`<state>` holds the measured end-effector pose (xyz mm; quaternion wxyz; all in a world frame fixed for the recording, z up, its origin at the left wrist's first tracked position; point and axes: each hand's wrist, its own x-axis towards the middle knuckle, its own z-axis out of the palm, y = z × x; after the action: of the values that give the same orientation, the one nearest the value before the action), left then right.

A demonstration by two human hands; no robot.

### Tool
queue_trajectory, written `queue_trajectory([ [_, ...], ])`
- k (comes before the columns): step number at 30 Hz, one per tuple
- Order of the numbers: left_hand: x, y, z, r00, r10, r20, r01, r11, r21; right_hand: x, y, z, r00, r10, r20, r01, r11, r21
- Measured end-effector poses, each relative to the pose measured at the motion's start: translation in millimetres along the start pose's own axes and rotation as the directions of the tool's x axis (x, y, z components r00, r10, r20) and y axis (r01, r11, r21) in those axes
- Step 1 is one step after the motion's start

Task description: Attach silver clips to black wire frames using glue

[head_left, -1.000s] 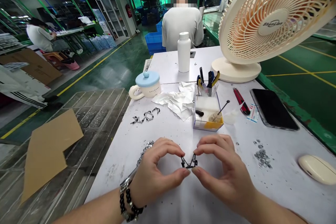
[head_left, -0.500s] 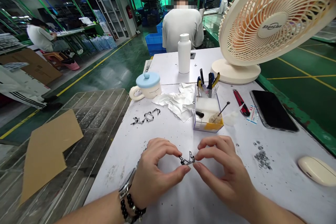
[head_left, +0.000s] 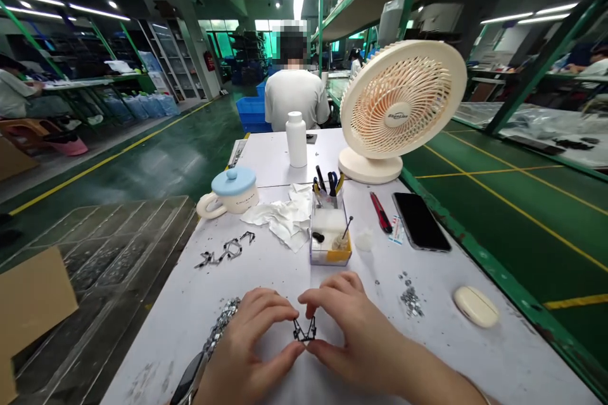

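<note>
Low in the head view, my left hand [head_left: 254, 345] and my right hand [head_left: 346, 335] meet over the white table [head_left: 266, 278]. Together they pinch a small black metal wire piece [head_left: 304, 331] between thumbs and forefingers, one hand at each end. A silver chain [head_left: 219, 328] lies just left of my left hand. A row of similar dark metal pieces [head_left: 225, 249] rests farther up the table on the left. A little heap of tiny metal parts [head_left: 408, 299] sits to the right of my right hand.
Beyond my hands stand a clear tool box [head_left: 329, 235], crumpled white cloth [head_left: 284, 218], a blue-lidded mug [head_left: 234, 190], white bottle [head_left: 297, 138], cream fan [head_left: 399, 107], red knife [head_left: 380, 211], phone [head_left: 420, 221] and a cream case [head_left: 475, 306]. A person [head_left: 294, 92] sits ahead, facing away.
The camera tilted up and drew back, so my hands now sit lower in view. The wire piece has turned between my fingers; both hands keep their pinch on it.
</note>
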<state>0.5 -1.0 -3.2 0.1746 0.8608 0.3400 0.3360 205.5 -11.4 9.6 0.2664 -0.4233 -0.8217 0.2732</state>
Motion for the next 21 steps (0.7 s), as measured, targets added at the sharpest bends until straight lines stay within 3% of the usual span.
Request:
queue_trajectory([
  [3,-0.1,-0.1,2.7,0.998,-0.029,0.063,0.026,0.998,0.058,-1.6,1.6,-2.7,0.996,0.055,0.073,-0.049,0.996,-0.077],
  [8,1.6,-8.2,5.0,0.967,-0.173,0.187,0.134,0.970,0.203,-2.9,5.5,-1.8,0.993,0.103,0.060,-0.092,0.983,-0.158],
  [12,2.9,-16.5,1.5,0.948,-0.288,0.138,0.229,0.913,0.337,-2.5,5.9,-0.3,0.991,0.096,0.093,-0.077,0.978,-0.193],
  [15,6.8,-28.9,-11.7,0.932,-0.354,0.076,0.294,0.861,0.415,-2.7,5.6,-0.3,0.990,0.096,0.104,-0.072,0.975,-0.210],
  [21,28.1,-83.8,-45.7,0.883,-0.467,-0.053,0.419,0.730,0.540,-3.4,9.1,-0.1,0.990,0.107,0.097,-0.079,0.963,-0.256],
])
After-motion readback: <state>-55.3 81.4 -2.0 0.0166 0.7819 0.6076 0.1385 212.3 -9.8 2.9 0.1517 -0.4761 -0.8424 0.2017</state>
